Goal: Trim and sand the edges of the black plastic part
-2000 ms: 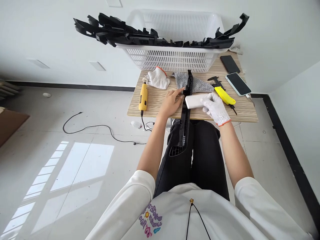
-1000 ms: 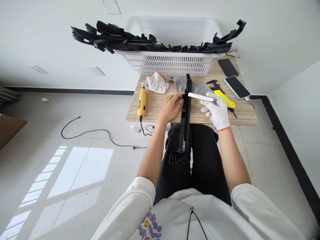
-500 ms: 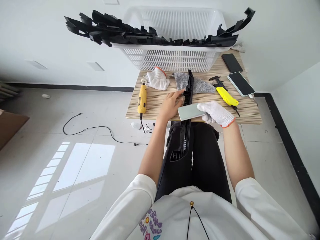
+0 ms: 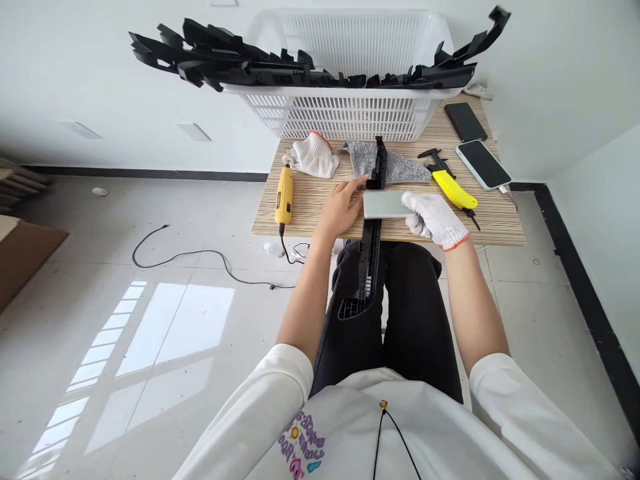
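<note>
My right hand (image 4: pixel 434 219), in a white knit glove with an orange cuff edge, grips the end of a pale green flat rectangular slab (image 4: pixel 386 205). The slab lies across a long black plastic trim piece (image 4: pixel 369 257), hiding a stretch of it; whether they touch I cannot tell. That trim piece runs from the tabletop over the near edge and down along my thigh, with a grille at its lower end. Bare, my left hand (image 4: pixel 341 208) rests on the table to its left, fingers stretched out, one fingertip at the trim piece. A grey cloth (image 4: pixel 407 171) lies under the far end.
A white plastic basket (image 4: pixel 345 95) bearing several black trim pieces (image 4: pixel 270 72) stands behind. On the table (image 4: pixel 310 223) are a yellow corded power tool (image 4: pixel 284 195), white glove (image 4: pixel 315 157), black caliper (image 4: pixel 437 160), yellow-handled tool (image 4: pixel 454 190) and two phones (image 4: pixel 483 164). A cable (image 4: pixel 200 253) crosses the floor.
My right hand has shifted the slab slightly right and away from me, turning it level across the trim piece. My left hand stays in nearly the same place.
</note>
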Available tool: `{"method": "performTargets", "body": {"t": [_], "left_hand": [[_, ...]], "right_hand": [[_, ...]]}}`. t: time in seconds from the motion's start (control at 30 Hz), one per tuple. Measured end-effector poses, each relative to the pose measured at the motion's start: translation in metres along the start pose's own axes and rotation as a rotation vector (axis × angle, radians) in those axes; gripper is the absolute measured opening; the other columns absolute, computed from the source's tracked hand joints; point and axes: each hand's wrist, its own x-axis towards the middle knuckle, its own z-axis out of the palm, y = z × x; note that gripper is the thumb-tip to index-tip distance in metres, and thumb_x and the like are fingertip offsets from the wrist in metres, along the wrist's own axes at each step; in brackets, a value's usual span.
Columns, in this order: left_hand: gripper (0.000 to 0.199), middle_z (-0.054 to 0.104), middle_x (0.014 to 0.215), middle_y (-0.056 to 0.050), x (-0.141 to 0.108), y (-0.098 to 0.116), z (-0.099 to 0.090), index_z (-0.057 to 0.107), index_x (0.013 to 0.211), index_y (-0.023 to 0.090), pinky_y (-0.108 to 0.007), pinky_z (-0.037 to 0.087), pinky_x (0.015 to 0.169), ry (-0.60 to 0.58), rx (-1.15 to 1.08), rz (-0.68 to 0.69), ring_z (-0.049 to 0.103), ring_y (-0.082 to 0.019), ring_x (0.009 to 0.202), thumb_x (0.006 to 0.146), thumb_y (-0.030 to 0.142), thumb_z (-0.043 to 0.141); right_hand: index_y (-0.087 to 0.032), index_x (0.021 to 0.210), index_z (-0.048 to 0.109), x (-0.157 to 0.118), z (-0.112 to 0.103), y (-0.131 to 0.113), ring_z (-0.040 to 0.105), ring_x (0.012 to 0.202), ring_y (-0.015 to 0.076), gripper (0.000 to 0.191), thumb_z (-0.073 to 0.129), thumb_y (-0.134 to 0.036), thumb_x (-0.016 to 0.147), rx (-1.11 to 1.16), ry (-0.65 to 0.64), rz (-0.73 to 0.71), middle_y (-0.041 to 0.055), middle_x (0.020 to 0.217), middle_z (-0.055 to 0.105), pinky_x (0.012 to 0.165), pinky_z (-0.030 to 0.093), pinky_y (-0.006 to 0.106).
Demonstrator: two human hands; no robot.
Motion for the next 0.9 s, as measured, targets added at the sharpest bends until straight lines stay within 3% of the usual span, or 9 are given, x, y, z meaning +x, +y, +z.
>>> {"method": "performTargets", "body": {"t": [0.1, 0.17, 0.3, 0.43, 0.53, 0.6, 0.73, 0.83, 0.9], "left_hand": [[0.047, 0.066, 0.121, -0.01, 0.0, 0.001, 0.0, 0.053, 0.143, 0.02, -0.041, 0.042, 0.107, -0.004, 0.0, 0.002, 0.055, -0.024, 0.114, 0.097, 0.025, 0.048], [0.046, 0.066, 0.121, -0.01, 0.0, 0.001, 0.0, 0.053, 0.143, 0.02, -0.04, 0.042, 0.107, -0.004, 0.001, 0.003, 0.056, -0.024, 0.115, 0.097, 0.025, 0.048], [0.046, 0.066, 0.12, -0.009, 0.0, 0.002, 0.0, 0.053, 0.143, 0.021, -0.041, 0.042, 0.107, 0.001, 0.007, 0.01, 0.056, -0.024, 0.114, 0.097, 0.025, 0.048], [0.047, 0.066, 0.122, -0.01, -0.001, 0.001, 0.001, 0.052, 0.143, 0.02, -0.041, 0.042, 0.107, 0.004, 0.011, 0.006, 0.056, -0.025, 0.115, 0.097, 0.024, 0.048], [0.047, 0.065, 0.122, -0.01, -0.001, 0.001, 0.001, 0.052, 0.143, 0.021, -0.042, 0.042, 0.108, 0.01, 0.012, 0.011, 0.056, -0.024, 0.116, 0.097, 0.024, 0.047], [0.047, 0.065, 0.122, -0.009, -0.001, 0.0, 0.001, 0.052, 0.143, 0.021, -0.042, 0.041, 0.109, 0.012, 0.014, 0.015, 0.056, -0.024, 0.117, 0.096, 0.024, 0.047], [0.046, 0.066, 0.121, -0.009, -0.001, 0.001, 0.001, 0.053, 0.142, 0.021, -0.042, 0.041, 0.109, 0.015, 0.013, 0.009, 0.057, -0.024, 0.116, 0.096, 0.024, 0.047], [0.046, 0.066, 0.121, -0.009, -0.001, 0.001, 0.001, 0.053, 0.142, 0.022, -0.041, 0.042, 0.108, 0.02, 0.009, 0.007, 0.057, -0.023, 0.116, 0.097, 0.025, 0.048], [0.045, 0.066, 0.121, -0.009, -0.001, 0.0, 0.002, 0.054, 0.142, 0.021, -0.041, 0.042, 0.109, 0.024, 0.002, 0.013, 0.057, -0.023, 0.116, 0.097, 0.025, 0.048]], "right_hand": [[-0.022, 0.077, 0.051, 0.0, -0.001, 0.002, 0.037, 0.037, 0.0066, 0.035, 0.069, -0.051, 0.084, -0.03, -0.012, -0.028, -0.0044, 0.049, 0.048, 0.031, 0.019, 0.016], [-0.022, 0.078, 0.051, 0.001, -0.002, 0.003, 0.039, 0.038, 0.0069, 0.034, 0.07, -0.05, 0.083, -0.052, -0.056, -0.015, -0.0042, 0.049, 0.049, 0.032, 0.021, 0.016], [-0.023, 0.077, 0.048, 0.001, -0.004, 0.005, 0.034, 0.035, 0.0068, 0.038, 0.069, -0.055, 0.082, 0.06, 0.074, -0.079, -0.006, 0.047, 0.046, 0.03, 0.019, 0.017], [-0.023, 0.071, 0.051, -0.002, -0.003, 0.005, 0.034, 0.032, 0.0079, 0.035, 0.071, -0.05, 0.081, -0.01, 0.017, -0.107, -0.0052, 0.041, 0.044, 0.029, 0.018, 0.018], [-0.025, 0.068, 0.047, 0.0, -0.001, 0.008, 0.026, 0.029, 0.0079, 0.036, 0.066, -0.051, 0.084, 0.077, 0.151, -0.179, -0.0083, 0.036, 0.034, 0.027, 0.014, 0.02], [-0.026, 0.074, 0.046, 0.004, 0.002, 0.011, 0.028, 0.029, 0.0089, 0.034, 0.062, -0.053, 0.085, 0.139, 0.297, -0.225, -0.0096, 0.038, 0.034, 0.027, 0.017, 0.02], [-0.028, 0.107, 0.053, 0.011, 0.008, 0.016, 0.051, 0.044, 0.0108, 0.027, 0.055, -0.049, 0.089, 0.109, 0.483, -0.318, -0.0054, 0.063, 0.057, 0.035, 0.034, 0.019], [-0.03, 0.132, 0.054, 0.011, 0.01, 0.016, 0.067, 0.077, 0.016, 0.045, 0.057, -0.036, 0.087, -0.243, 0.484, -0.406, 0.0048, 0.11, 0.066, 0.061, 0.055, 0.027], [-0.032, 0.142, 0.049, 0.006, 0.009, 0.013, 0.067, 0.099, 0.0215, 0.057, 0.056, -0.028, 0.086, -0.502, 0.418, -0.383, 0.0069, 0.129, 0.059, 0.081, 0.057, 0.034]]}}
